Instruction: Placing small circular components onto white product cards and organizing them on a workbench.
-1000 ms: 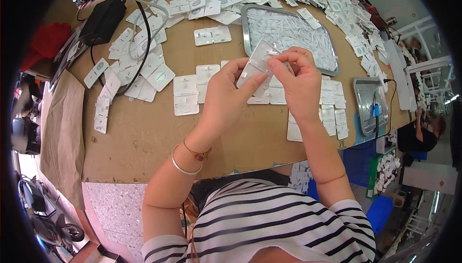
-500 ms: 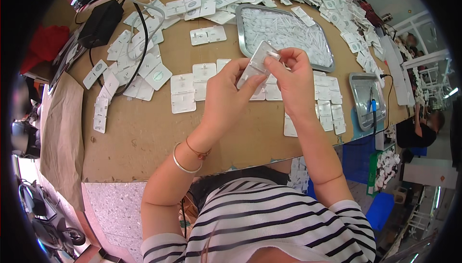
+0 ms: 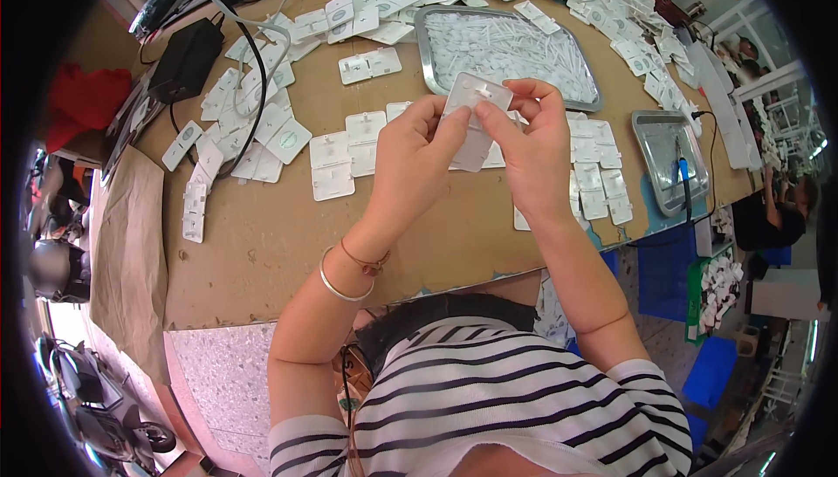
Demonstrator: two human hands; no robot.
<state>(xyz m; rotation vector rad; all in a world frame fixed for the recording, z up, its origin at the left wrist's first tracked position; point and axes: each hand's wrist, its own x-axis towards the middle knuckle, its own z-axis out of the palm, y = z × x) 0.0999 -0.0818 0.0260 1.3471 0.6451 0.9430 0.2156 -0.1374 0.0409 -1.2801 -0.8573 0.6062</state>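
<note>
A white plastic hinged-looking plate point(image 3: 471, 152) is held up over the cardboard-covered table, tilted, with small raised parts on its upper face. My left hand point(image 3: 415, 158) is closed on its left side, thumb pressed on the face. Closed on the right side is my right hand point(image 3: 537, 158), its thumb also pressing near the middle. The fingers behind the plate are partly hidden. Rows of similar white plates point(image 3: 332, 182) lie on the table left of my hands, and more plates point(image 3: 590, 191) lie to the right.
Beyond my hands is a metal tray point(image 3: 426, 62) of small white plastic pieces. At right, a smaller metal tray point(image 3: 650, 163) holds a blue-handled corded tool point(image 3: 683, 168). Heaped white plates point(image 3: 611, 19) line the far side. A black power adapter point(image 3: 185, 60) and cables are at left.
The plate has turned in my hands from a slanted to a more upright position, with its face more toward me. My left thumb has shifted up beside the right thumb.
</note>
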